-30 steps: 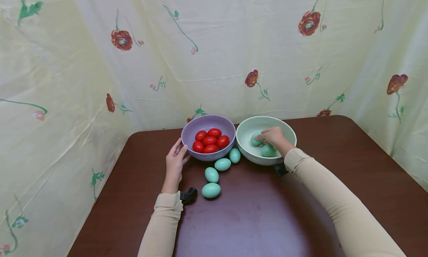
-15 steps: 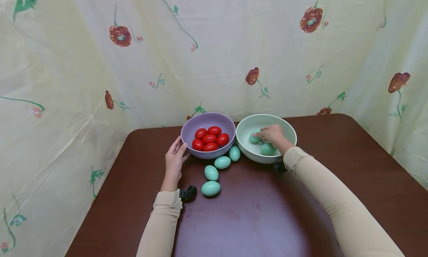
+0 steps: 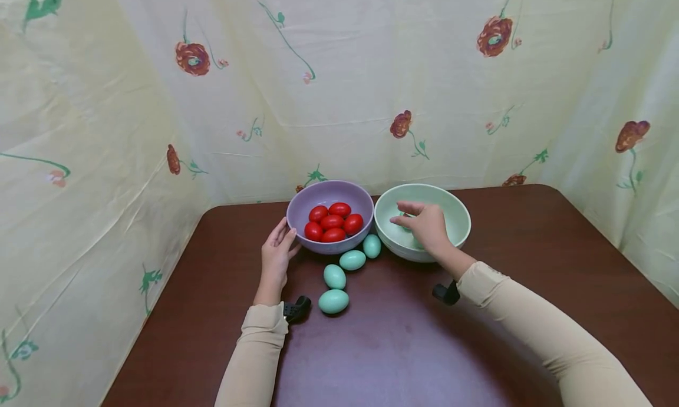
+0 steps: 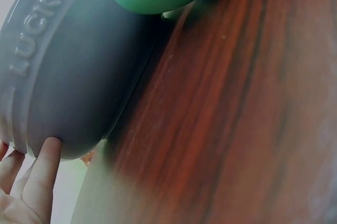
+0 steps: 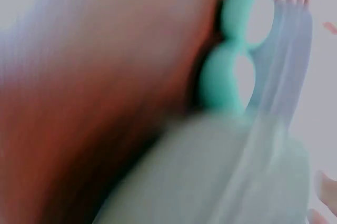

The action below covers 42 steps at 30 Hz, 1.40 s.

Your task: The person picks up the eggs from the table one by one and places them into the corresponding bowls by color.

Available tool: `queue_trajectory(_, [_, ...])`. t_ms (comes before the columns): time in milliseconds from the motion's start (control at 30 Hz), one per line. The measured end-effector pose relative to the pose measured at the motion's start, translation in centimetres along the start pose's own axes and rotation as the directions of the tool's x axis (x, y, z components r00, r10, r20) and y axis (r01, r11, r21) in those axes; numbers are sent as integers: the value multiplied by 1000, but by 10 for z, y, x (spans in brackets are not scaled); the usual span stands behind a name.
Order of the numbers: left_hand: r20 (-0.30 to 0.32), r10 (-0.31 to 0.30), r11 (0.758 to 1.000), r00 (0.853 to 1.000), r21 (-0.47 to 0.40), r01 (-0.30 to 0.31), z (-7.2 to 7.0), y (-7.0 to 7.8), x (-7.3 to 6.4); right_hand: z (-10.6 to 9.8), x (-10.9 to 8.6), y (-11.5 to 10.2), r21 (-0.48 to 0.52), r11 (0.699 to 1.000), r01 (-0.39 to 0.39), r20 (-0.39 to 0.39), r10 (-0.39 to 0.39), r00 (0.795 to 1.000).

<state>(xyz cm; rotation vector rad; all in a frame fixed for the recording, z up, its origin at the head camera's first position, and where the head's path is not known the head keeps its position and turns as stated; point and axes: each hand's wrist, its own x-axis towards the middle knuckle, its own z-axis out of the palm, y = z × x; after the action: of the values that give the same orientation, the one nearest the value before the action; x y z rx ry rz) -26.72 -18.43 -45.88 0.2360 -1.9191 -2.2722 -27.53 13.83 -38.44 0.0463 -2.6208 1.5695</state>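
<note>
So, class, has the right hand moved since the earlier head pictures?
Yes, the right hand has moved. Against the unmoved green bowl, its fingertips sit farther left in the picture, nearer the purple bowl.

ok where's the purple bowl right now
In the head view, the purple bowl stands near the far edge of the table, left of the pale green bowl, with the left hand touching its left side.

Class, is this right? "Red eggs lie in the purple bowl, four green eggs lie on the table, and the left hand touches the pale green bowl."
Not quite: the left hand touches the purple bowl, not the pale green bowl, as the head view shows. Red eggs do lie in the purple bowl, and four green eggs on the table.
</note>
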Motion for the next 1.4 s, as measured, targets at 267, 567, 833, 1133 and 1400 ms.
queue_trajectory(267, [7, 15, 1000, 1000, 6, -15, 1, 0, 2, 33, -49, -15, 160, 978, 131, 59, -142, 988])
queue_trajectory(567, [0, 10, 1000, 1000, 8, -10, 1, 1, 2, 55, -71, -16, 228, 969, 100, 298, -167, 940])
queue_trajectory(833, [-6, 2, 1000, 1000, -1, -2, 1, 1, 1, 72, -78, -7, 180, 966, 188, 406, -247, 880])
queue_trajectory(1133, [0, 0, 1000, 1000, -1, 0, 3, 0, -1, 84, -84, -7, 188, 961, 205, 515, -274, 812])
queue_trajectory(1400, [-2, -9, 1000, 1000, -9, 9, 2, 0, -3, 88, -79, -9, 95, 963, 254, 562, -262, 785])
